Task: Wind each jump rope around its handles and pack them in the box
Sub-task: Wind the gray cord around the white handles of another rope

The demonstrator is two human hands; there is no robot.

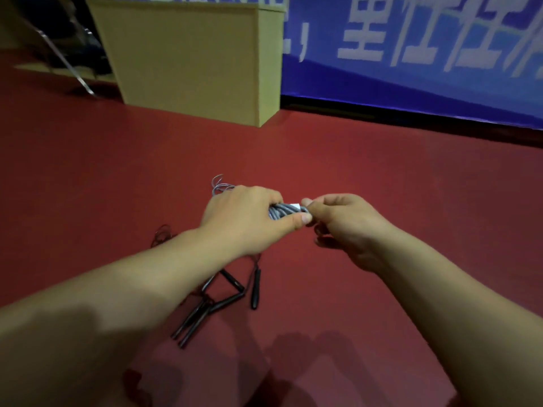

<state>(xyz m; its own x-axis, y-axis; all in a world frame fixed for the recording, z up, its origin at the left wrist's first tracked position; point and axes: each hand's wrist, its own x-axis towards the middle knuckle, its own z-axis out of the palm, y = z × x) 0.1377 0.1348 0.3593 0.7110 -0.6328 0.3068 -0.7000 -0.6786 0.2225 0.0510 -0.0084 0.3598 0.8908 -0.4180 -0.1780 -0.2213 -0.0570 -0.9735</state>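
Fingers (299, 220) of both hands pinching wound grey jump rope (283, 211), blurred white banner lettering (411, 30) unreadable

Rope handles (286, 211) hidden inside hands

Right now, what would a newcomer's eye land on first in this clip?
Mid-frame, the left hand grips a grey rope bundle while the right hand pinches its end, above the red floor. Below the left forearm, black handles of other ropes lie loose on the floor. Farther back stands the cardboard box, beside a blue banner.
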